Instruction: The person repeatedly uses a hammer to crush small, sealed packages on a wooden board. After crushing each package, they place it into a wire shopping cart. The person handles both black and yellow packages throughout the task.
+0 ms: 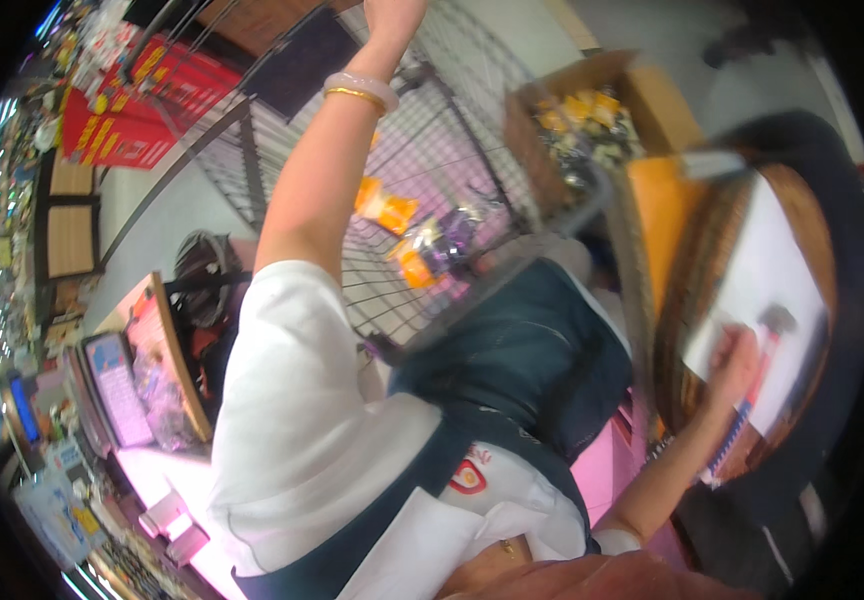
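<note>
My left arm wears a pale bangle and a gold-coloured one and reaches over a wire shopping cart (469, 142). My left hand (396, 16) is partly cut off by the top edge, so its grip is hidden. Inside the cart lie clear plastic packets (439, 240) with orange parts. On the right, my right hand (734, 364) is curled over a white sheet (762, 255) on a round brown surface (803, 202). Against this hand lies a tool (758, 375) with a dark head and a red, blue and white handle; blur hides whether the fingers hold it.
Beyond the cart stands an open cardboard box (661, 105) of similar packets. A red sign (146, 105) with yellow writing is at upper left. A dark bin (206, 277) stands left of the cart, near a lit screen (118, 390) by a counter. Store shelves line the far left.
</note>
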Motion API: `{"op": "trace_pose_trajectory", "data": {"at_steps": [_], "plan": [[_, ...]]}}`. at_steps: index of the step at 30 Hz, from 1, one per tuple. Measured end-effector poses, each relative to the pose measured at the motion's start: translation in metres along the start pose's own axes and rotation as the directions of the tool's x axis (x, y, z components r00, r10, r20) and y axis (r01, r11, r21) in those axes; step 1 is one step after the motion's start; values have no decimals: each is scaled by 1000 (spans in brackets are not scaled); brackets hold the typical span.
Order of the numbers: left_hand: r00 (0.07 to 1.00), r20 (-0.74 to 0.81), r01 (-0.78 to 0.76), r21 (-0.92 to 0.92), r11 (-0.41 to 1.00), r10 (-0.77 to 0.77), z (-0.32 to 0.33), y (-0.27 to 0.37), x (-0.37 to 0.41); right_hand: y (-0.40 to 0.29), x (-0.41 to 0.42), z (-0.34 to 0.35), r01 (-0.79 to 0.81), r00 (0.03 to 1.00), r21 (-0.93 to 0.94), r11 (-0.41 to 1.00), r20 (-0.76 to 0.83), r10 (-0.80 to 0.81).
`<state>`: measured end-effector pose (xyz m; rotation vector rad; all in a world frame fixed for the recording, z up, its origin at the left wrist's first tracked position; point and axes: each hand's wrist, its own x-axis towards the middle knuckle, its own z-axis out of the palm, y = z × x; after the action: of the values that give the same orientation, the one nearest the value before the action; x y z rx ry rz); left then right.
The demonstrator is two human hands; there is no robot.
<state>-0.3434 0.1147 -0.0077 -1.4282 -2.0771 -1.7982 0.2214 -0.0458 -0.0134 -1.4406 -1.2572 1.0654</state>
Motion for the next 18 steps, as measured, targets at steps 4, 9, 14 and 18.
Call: {"op": "trace_pose_trajectory", "data": {"at_steps": [4,9,14,18], "plan": [[919,-99,390,382,838,-382,-57,-123,-36,4,2,-3,-26,998,5,1000,-50,26],[606,-17,610,651,451,-796,-96,-198,-123,0,-3,-1,44,994,-89,995,-97,-53],[576,28,425,843,329,-817,-112,-244,-194,-5,-2,1,47,994,-172,984,-92,-64],[624,86,350,858,376,-777,-99,-238,-230,-4,-2,4,37,984,-187,982,-166,-68]]}}
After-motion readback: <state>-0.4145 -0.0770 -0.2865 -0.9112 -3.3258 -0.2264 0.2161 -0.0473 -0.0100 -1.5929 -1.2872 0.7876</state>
